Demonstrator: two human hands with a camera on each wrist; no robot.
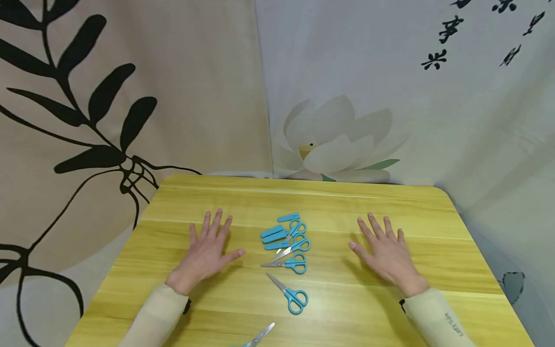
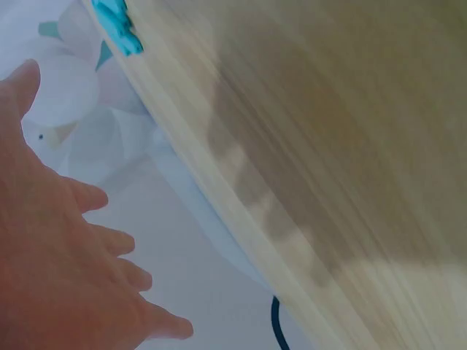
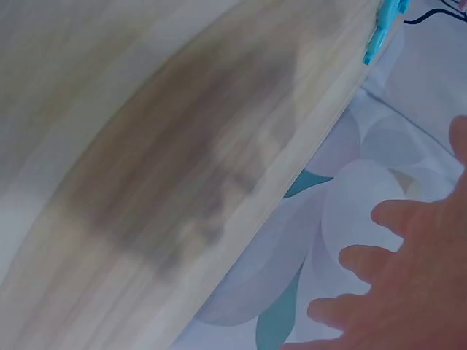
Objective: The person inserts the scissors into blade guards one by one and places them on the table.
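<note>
My left hand (image 1: pixel 205 255) is held over the left half of the table, fingers straight and spread, holding nothing. On the other side my right hand (image 1: pixel 390 255) is spread the same way, also holding nothing. Between them lies a column of small scissors with blue handles, several in all. One pair of scissors (image 1: pixel 289 292) lies apart near the front, its blades pointing up-left. Another pair (image 1: pixel 289 263) lies behind it, blades to the left. Farther back, more scissors overlap beside several blue blade covers (image 1: pixel 275 236). A further blue cover (image 1: pixel 288 218) lies farthest back.
At the bottom edge of the head view, one more pair of scissors (image 1: pixel 262 333) is partly cut off. The yellow wooden table (image 1: pixel 433 226) has rounded far corners. Behind it hang curtains (image 1: pixel 208 96) printed with leaves, a flower and characters.
</note>
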